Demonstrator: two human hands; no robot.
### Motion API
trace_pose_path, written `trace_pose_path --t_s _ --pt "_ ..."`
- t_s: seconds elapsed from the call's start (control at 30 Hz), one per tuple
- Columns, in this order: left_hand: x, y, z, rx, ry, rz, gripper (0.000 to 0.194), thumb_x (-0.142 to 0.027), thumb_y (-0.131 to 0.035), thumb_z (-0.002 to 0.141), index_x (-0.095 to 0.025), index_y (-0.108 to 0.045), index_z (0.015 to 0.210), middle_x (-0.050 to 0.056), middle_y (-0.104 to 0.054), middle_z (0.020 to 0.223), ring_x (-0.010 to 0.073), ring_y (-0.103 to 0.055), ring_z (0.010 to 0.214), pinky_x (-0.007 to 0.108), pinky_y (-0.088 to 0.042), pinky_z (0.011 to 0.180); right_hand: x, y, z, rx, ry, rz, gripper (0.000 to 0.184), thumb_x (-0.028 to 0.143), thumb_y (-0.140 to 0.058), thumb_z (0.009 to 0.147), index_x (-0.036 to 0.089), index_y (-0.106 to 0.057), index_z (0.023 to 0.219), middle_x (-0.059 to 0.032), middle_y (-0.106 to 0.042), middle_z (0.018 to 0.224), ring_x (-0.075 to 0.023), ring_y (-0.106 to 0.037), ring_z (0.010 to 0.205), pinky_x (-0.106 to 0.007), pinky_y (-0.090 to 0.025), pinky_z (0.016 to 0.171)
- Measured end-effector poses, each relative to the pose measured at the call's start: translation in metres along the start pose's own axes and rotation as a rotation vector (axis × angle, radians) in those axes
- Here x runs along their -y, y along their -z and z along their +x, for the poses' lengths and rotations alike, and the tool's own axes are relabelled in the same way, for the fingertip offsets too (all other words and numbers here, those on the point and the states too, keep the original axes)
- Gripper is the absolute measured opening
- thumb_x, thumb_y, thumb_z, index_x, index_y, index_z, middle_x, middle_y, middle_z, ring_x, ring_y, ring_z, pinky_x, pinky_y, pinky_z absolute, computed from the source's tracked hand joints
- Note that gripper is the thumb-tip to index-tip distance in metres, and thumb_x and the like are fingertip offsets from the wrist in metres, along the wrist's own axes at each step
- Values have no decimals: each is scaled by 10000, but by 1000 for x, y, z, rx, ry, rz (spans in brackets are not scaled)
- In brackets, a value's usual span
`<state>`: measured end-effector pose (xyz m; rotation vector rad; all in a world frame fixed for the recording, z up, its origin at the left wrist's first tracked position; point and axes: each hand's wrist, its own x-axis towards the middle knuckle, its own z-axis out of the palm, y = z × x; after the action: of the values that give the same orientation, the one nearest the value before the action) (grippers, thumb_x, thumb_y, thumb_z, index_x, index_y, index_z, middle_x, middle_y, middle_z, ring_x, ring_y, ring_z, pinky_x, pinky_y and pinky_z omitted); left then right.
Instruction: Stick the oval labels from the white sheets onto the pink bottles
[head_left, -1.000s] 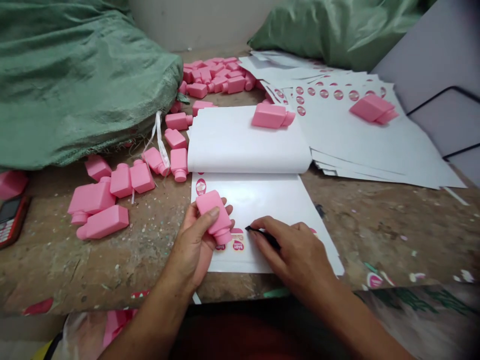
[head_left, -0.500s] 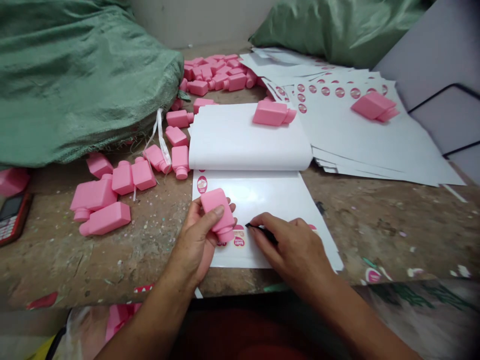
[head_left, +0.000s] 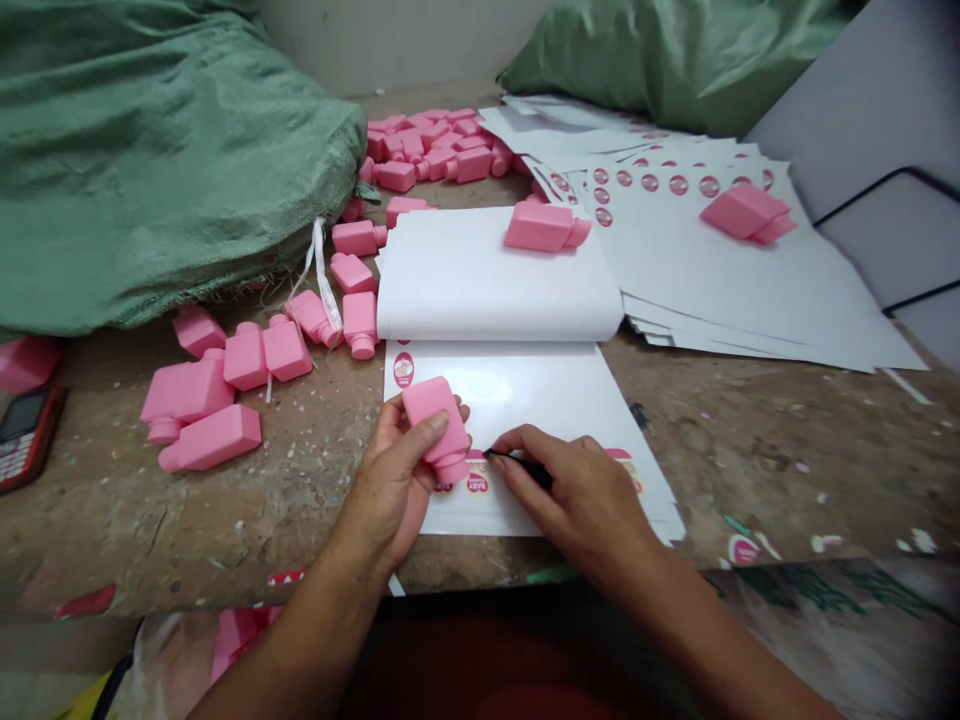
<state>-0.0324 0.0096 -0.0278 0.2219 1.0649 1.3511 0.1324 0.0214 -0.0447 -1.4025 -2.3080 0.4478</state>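
Observation:
A pink plastic bottle [head_left: 435, 422] with its cap end pointing down and right is held in my left hand [head_left: 397, 470], the thumb across its front. My right hand [head_left: 577, 490] is closed around a slim black pointed tool [head_left: 534, 468], perhaps tweezers; most of it is hidden by the fingers. Its tip is at a small pink and white sticker [head_left: 477, 482] on the label sheet [head_left: 540, 390]. Part of the lower sticker row lies behind the bottle and my right hand. Another round sticker [head_left: 403, 370] sits at the sheet's upper left.
A folded-back sheet [head_left: 480, 290] carries a pink bottle [head_left: 544, 228]. More label sheets [head_left: 712, 290] lie at the right under another bottle [head_left: 746, 212]. Several pink bottles [head_left: 187, 388] are at the left, beside a green sack [head_left: 165, 180] and a red phone [head_left: 28, 435].
My right hand has moved slightly left, bringing the black tool's tip closer to the sticker and the bottle. The left hand keeps its hold on the bottle. The view has shifted slightly.

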Motion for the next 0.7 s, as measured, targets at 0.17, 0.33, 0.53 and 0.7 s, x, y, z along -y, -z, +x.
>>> trace_pose_path --t_s 0.17,0.33,0.53,0.7 --pt "-1 0 1 -35 25 -69 277 -94 -644 827 -151 -583 1091 101 -706 1024 203 -674 975 373 -521 920 -5 3 -4 17 -87 73 200 336 -488 924 249 -668 920 18 -702 703 -211 -573 591 -305 -360 602" --pt "-2 0 0 -29 19 -77 245 -90 -646 825 -157 -585 1053 104 -709 1025 211 -677 979 394 -518 939 -7 1 -8 -39 -3 -27 201 313 -487 936 235 -670 908 12 -714 708 -203 -518 541 -302 -333 589" --pt "-2 0 0 -37 19 -72 245 -80 -647 823 -152 -585 1049 108 -708 1040 212 -674 1006 380 -505 956 -3 -3 -6 -117 49 -103 226 284 -471 952 215 -676 886 8 -704 672 -189 -473 510 -294 -301 585" --pt "0 2 -1 -22 14 -55 289 -92 -665 811 -155 -582 1081 104 -715 1031 201 -673 986 347 -515 903 -1 -4 -4 -150 95 -164 250 275 -457 960 207 -678 865 7 -693 647 -182 -430 490 -292 -284 584"
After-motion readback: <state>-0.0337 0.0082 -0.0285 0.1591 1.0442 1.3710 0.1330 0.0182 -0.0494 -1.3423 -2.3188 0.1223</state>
